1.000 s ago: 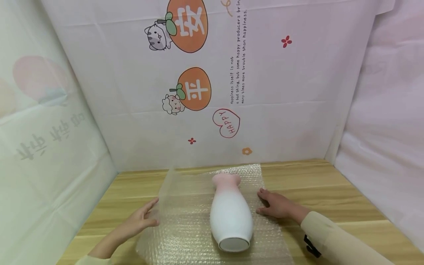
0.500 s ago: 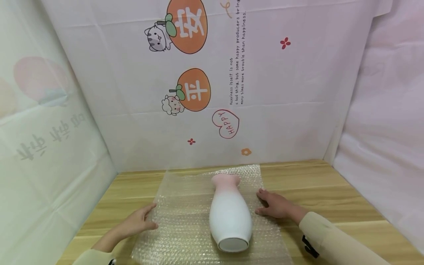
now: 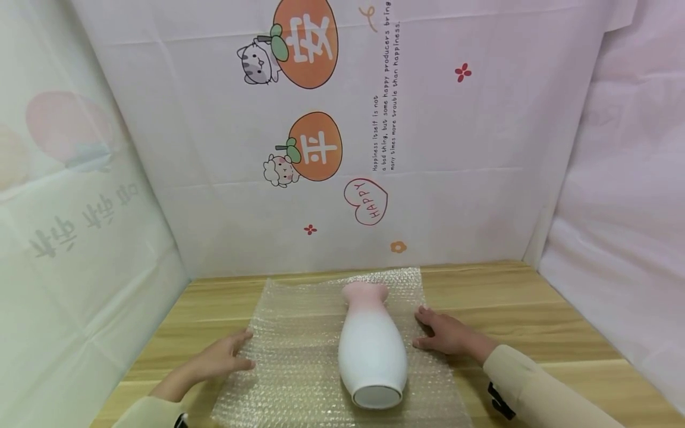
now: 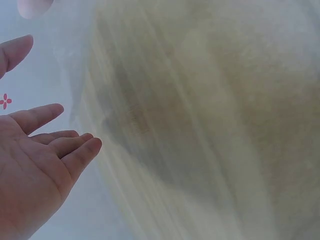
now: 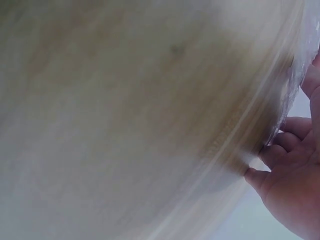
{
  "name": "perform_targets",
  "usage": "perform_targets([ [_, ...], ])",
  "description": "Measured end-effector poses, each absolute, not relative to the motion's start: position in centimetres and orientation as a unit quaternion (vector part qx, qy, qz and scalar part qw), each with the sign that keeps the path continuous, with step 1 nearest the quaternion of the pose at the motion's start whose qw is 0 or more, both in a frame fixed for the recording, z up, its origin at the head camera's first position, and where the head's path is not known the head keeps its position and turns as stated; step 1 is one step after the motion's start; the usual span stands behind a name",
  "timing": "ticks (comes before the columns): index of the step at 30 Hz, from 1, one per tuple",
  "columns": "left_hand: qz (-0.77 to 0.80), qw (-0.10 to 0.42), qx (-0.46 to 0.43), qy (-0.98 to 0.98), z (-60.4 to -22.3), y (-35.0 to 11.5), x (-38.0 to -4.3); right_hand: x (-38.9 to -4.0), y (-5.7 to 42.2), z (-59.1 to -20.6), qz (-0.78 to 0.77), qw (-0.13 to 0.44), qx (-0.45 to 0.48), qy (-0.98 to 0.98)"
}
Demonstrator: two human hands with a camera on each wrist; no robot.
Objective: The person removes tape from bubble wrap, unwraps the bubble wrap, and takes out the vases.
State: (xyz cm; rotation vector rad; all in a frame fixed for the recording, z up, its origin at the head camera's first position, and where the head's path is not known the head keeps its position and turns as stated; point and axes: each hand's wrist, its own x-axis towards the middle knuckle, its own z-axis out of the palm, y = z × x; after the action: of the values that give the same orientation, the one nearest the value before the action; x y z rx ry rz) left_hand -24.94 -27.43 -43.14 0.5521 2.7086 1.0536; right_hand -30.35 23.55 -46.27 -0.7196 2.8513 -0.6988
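A vase, white with a pink neck, lies on its side on a sheet of bubble wrap. Its neck points to the back and its round base faces the front. At the sheet's left edge is my left hand, thumb and fingers apart; the left wrist view shows this hand with relaxed fingers and nothing in its palm. My right hand rests at the opposite edge, its fingertips touching the wrap beside the vase. In the right wrist view, the wrap's edge runs along the fingers of my right hand.
Under everything is a wood-grain table. A white printed cloth hangs behind it, with more cloth at the left and right. Light sleeves cover both forearms, and a black strap shows under the right one.
The left side of the bubble wrap, raised a second ago, has come down to lie flatter on the table. My left hand has lowered slightly with it; the right hand and the vase stay put.
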Motion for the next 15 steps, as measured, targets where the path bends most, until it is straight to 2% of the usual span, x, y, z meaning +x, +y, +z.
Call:
perform_targets([
  [15, 0.324, 0.056, 0.197, 0.924, -40.0, -27.0, -26.3, -30.4, 23.4, -46.5, -0.243, 0.055, -0.233, 0.94],
])
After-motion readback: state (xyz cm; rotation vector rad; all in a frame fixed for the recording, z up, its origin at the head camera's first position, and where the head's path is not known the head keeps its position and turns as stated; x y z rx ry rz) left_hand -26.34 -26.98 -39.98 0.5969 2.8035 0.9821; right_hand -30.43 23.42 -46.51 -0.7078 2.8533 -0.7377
